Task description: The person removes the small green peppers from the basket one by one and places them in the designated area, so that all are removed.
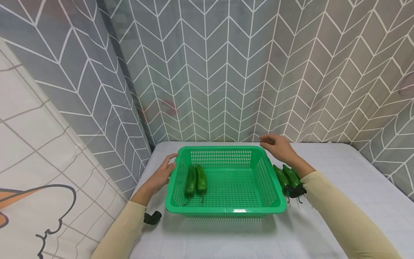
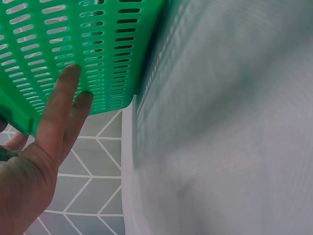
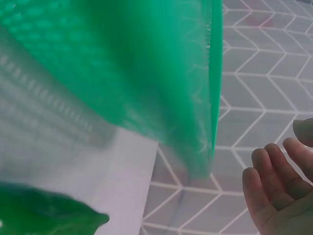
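A green plastic basket (image 1: 226, 210) with slotted walls stands on the white table, two long green peppers (image 1: 191, 182) lying side by side at its left. My left hand (image 1: 160, 176) is at the basket's left rim. In the left wrist view, straight fingers (image 2: 58, 107) rest against the slotted outer wall; the thumb is mostly cut off. My right hand (image 1: 278, 146) hovers past the basket's far right corner, touching nothing, its fingers (image 3: 268, 171) loosely bent. Below the right forearm lie several more green peppers (image 1: 291, 176), partly hidden by the wrist.
The white table (image 1: 349, 180) reaches past the basket on both sides. A grey curtain (image 1: 213, 72) with white chevron lines hangs behind it, and a white sheet with a drawn pattern (image 1: 64, 162) hangs at the left. Black wrist straps (image 1: 152, 218) show on both arms.
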{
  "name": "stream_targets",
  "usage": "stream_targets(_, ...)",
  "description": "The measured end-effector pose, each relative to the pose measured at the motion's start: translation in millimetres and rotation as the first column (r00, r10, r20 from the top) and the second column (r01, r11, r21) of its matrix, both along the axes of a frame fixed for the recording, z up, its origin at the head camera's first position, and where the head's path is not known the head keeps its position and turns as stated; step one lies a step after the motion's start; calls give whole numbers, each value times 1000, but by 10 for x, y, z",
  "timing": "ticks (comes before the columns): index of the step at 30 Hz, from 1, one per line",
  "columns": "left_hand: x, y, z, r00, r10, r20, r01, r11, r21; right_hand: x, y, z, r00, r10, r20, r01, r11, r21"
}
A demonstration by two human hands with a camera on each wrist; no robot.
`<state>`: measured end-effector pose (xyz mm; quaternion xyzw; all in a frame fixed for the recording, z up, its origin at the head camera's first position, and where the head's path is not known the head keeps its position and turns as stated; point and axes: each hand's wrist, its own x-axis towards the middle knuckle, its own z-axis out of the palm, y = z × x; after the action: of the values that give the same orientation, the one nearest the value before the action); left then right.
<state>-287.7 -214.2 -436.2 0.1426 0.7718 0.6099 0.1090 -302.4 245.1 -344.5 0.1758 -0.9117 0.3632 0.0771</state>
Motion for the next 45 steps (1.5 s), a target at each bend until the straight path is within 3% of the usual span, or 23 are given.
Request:
stream_targets(20, 3, 3, 5, 1000, 14, 9, -14, 1000, 6, -78, -457, 127, 991, 136, -13, -137, 989, -54)
stream_targets(35, 1, -2, 17, 1000, 10, 18, -10, 1000, 8, -168, -867, -12, 981, 195, 18, -193, 978, -81)
stream_targets(45, 24, 9, 34, 1000, 13, 17, -13, 1000, 6, -184, -1146, -114, 960, 272, 64, -265, 959, -105)
